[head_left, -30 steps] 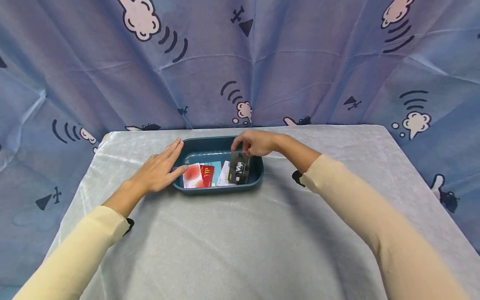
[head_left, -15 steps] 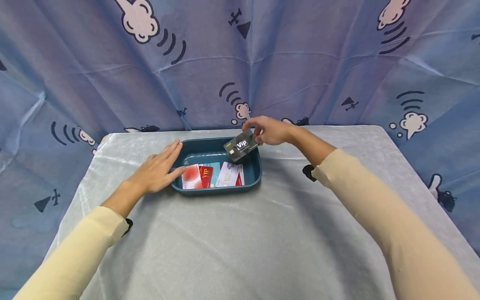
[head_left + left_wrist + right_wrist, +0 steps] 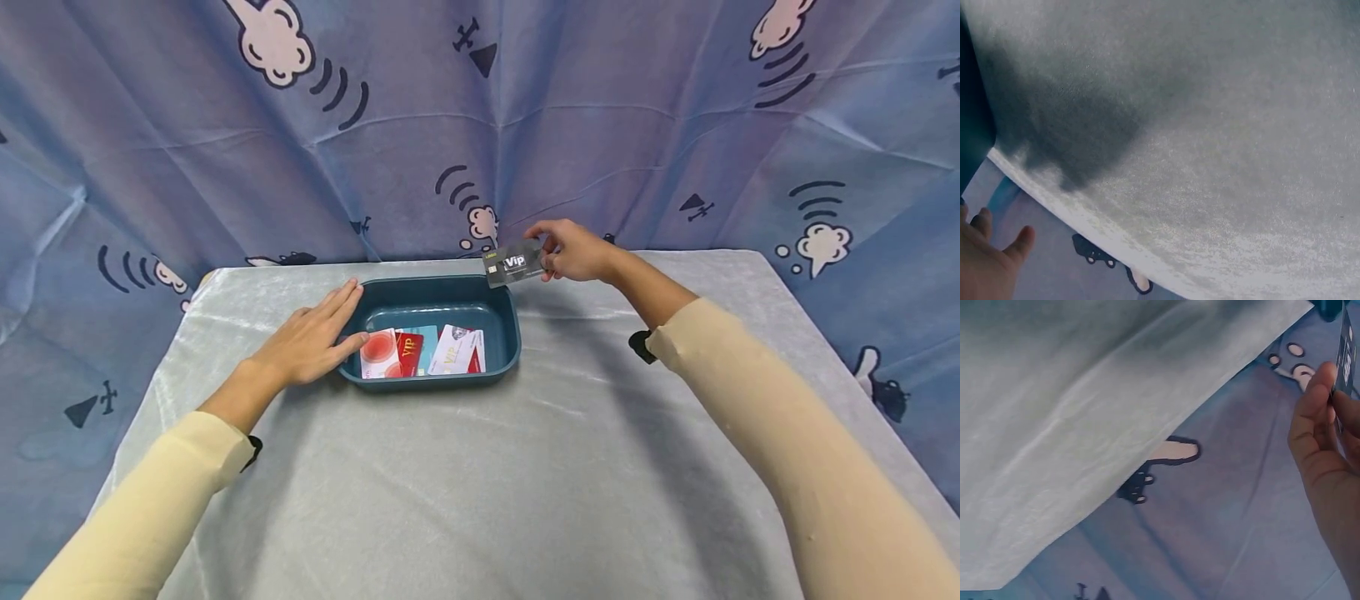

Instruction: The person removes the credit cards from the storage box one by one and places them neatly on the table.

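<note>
My right hand pinches a black VIP card by its right end, above the back right corner of a dark teal tray. In the right wrist view the card shows nearly edge-on between thumb and fingers. My left hand rests with straight fingers along the tray's left rim, thumb over the edge. Along the tray's front side lie a white card with red circles, a red VIP card, a light blue card and a white VIP card, which overlaps another red card.
The tray stands toward the back of a table covered with a pale grey cloth. Behind the table's far edge hangs a blue-purple patterned curtain.
My right hand has lifted the black card from the tray's right part and carried it up and right, uncovering the white VIP card. The left hand has stayed on the rim.
</note>
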### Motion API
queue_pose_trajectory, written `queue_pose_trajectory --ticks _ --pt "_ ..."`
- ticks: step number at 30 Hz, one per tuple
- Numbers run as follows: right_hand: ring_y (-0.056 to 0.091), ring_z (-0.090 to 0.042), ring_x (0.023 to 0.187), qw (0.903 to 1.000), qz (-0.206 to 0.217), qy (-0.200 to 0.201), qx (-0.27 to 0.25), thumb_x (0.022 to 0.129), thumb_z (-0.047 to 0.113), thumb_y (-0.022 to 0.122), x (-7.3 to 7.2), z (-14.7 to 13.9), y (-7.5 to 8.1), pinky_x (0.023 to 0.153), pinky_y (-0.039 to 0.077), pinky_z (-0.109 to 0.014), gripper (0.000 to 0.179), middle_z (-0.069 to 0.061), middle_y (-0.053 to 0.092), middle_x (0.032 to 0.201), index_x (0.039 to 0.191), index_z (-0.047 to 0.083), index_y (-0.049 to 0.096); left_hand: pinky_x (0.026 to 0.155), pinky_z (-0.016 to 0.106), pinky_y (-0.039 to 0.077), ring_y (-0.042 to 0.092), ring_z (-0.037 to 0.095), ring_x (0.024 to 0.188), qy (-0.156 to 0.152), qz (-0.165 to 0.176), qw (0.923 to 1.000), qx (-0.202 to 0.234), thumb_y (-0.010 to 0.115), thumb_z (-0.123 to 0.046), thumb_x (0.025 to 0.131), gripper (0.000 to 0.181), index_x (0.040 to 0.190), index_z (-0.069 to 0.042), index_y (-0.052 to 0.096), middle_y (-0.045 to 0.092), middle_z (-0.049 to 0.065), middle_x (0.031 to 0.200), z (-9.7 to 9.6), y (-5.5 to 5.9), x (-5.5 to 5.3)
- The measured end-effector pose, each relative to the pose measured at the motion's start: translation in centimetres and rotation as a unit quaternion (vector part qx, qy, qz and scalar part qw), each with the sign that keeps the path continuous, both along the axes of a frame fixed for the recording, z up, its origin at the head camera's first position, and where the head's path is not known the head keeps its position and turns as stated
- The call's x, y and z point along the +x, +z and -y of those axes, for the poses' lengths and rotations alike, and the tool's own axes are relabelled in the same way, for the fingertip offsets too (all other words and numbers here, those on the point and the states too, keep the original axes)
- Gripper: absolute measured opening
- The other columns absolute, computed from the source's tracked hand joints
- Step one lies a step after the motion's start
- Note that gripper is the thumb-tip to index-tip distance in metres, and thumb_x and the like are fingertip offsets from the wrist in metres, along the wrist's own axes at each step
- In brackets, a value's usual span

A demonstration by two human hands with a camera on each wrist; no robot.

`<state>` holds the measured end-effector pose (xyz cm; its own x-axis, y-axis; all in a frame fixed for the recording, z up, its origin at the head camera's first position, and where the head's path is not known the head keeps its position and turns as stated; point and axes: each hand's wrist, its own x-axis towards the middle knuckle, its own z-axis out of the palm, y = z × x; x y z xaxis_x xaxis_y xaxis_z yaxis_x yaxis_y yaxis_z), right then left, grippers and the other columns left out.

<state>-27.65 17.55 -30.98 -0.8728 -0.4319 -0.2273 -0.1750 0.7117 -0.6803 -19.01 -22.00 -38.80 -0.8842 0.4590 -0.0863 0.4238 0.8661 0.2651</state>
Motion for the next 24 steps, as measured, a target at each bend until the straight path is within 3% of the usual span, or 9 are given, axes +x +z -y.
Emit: queue_pose_trajectory --ticks 14,19,24 --pt "0.065 -0.014 0.070 0.9992 0.003 -0.039 0.006 0.093 -0.013 0.042 0.0 -3.7 -2.3 0.067 0.054 -0.029 0.051 -0.025 0.055 0.097 0.144 -0.014 0.037 0.111 0.066 0.022 0.013 0.036 0.151 0.003 -0.001 1.0000 -0.002 0.040 -0.051 0.103 0.078 0.160 -0.007 0.009 0.006 0.010 0.167 0.1 -0.1 -0.1" --pt "0.066 -0.019 0.072 0.9991 0.014 -0.040 -0.006 0.093 -0.014 0.042 0.0 -4.0 -3.6 0.074 0.058 -0.037 0.052 -0.026 0.055 0.097 0.144 -0.016 0.036 0.111 0.066 0.022 0.014 0.037 0.151 0.002 -0.002 1.0000 -0.003 0.041 -0.050 0.103 0.078 0.160 -0.007 0.009 0.006 0.009 0.167 0.1 -0.1 -0.1" --pt "0.067 -0.022 0.074 0.9989 0.026 -0.036 -0.011 0.093 -0.015 0.043 0.1 -4.2 -4.6 0.071 0.056 -0.030 0.054 -0.026 0.054 0.097 0.145 -0.018 0.032 0.112 0.066 0.021 0.013 0.037 0.151 0.003 0.004 1.0000 -0.003 0.042 -0.049 0.103 0.079 0.160 -0.008 0.008 0.004 0.009 0.167 0.0 -0.2 -0.2"
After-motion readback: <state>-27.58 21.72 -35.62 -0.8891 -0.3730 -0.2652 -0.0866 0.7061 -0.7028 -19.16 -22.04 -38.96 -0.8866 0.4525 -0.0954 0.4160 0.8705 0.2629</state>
